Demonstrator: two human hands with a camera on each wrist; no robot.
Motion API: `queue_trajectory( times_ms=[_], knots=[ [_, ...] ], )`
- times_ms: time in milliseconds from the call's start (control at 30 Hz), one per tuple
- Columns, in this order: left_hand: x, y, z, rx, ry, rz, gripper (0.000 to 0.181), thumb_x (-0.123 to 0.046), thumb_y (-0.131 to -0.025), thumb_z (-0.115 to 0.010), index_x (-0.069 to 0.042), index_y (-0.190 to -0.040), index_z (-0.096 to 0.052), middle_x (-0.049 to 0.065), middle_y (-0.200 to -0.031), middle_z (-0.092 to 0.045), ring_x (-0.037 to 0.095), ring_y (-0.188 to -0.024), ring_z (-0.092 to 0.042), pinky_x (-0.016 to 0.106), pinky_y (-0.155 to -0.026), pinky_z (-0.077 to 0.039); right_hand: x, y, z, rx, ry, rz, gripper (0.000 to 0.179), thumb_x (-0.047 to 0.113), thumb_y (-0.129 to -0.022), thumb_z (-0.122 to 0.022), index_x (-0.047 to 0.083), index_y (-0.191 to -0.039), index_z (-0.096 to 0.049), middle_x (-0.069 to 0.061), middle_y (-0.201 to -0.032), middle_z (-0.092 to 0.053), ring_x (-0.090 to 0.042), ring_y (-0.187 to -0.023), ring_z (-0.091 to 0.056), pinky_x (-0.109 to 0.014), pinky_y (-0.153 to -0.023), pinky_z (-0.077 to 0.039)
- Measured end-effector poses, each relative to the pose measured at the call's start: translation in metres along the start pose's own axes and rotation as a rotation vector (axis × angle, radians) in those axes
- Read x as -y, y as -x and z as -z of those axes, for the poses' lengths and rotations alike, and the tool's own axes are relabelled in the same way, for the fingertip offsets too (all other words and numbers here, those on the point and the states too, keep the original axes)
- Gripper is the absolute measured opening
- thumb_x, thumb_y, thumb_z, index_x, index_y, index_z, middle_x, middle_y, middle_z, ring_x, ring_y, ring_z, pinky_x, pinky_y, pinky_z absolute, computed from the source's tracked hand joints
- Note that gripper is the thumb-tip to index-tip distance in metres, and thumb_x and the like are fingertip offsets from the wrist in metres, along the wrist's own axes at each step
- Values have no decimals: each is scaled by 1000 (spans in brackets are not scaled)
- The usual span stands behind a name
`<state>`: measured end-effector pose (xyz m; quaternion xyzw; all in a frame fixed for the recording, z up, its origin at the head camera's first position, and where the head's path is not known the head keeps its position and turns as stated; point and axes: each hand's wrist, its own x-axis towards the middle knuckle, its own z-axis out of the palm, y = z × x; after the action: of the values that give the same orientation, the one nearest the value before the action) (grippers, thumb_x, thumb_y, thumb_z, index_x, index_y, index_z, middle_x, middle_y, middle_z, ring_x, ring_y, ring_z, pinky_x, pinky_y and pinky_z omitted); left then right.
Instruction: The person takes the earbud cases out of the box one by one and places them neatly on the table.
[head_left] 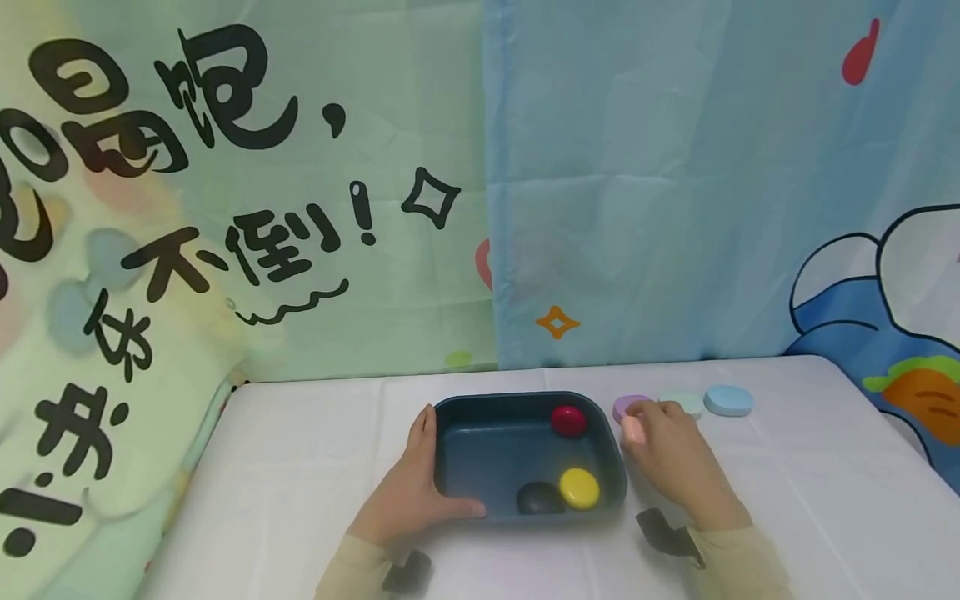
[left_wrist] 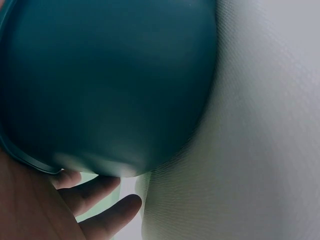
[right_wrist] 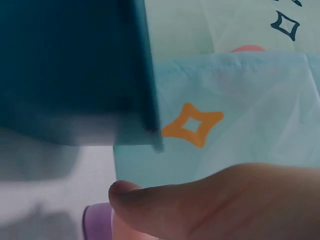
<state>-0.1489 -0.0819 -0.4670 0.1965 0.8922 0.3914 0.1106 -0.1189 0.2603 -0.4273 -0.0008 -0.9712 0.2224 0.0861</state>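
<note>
A dark teal rectangular tray [head_left: 487,457] stands on the white table, with a red disc [head_left: 568,422], a yellow disc [head_left: 579,488] and a black disc [head_left: 540,498] inside. My left hand [head_left: 420,483] grips the tray's left end, thumb along the near rim and fingers at the far left corner. Just beyond the tray's right side, my right hand [head_left: 675,458] pinches a peach-pink disc [head_left: 633,430] between thumb and fingers. A purple disc [head_left: 627,406] sits right behind it, partly hidden by the fingers. In the right wrist view the thumb covers most of the pink disc.
To the right of the purple disc lie a mint-green disc [head_left: 688,403], partly behind my right hand, and a light blue disc [head_left: 728,400]. A printed cloth backdrop [head_left: 637,208] hangs behind the table [head_left: 810,500].
</note>
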Motion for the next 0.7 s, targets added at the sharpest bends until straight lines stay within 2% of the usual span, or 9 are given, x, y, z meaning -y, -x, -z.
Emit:
queue_trajectory(
  times_ms=[300, 533, 700],
  knots=[
    [0, 0, 0, 0, -7, 0, 143, -66, -67, -84, -10, -162, 6, 10, -169, 3, 28, -150, -23, 47, -113, -35, -11, -1, -10, 8, 23, 15, 31, 8, -92, -56, -14, -113, -63, -35, -102, -60, -48, -97, -55, -63, -88, -46],
    [0, 1, 0, 1, 0, 1, 143, -65, -67, -85, -10, -162, 7, 10, -169, 3, 30, -150, -23, 48, -113, -35, -13, -2, -14, 86, 43, -80, 36, 9, -91, -57, -13, -120, -60, -41, -112, -51, -52, -104, -51, -66, -93, -44],
    [0, 1, 0, 2, 2, 2, 142, -65, -67, -84, -11, -162, 7, 9, -169, 3, 30, -150, -23, 48, -113, -34, -13, -3, -16, 121, 35, -113, 32, 10, -92, -55, -10, -116, -62, -41, -116, -50, -53, -106, -51, -67, -93, -44]
  ],
)
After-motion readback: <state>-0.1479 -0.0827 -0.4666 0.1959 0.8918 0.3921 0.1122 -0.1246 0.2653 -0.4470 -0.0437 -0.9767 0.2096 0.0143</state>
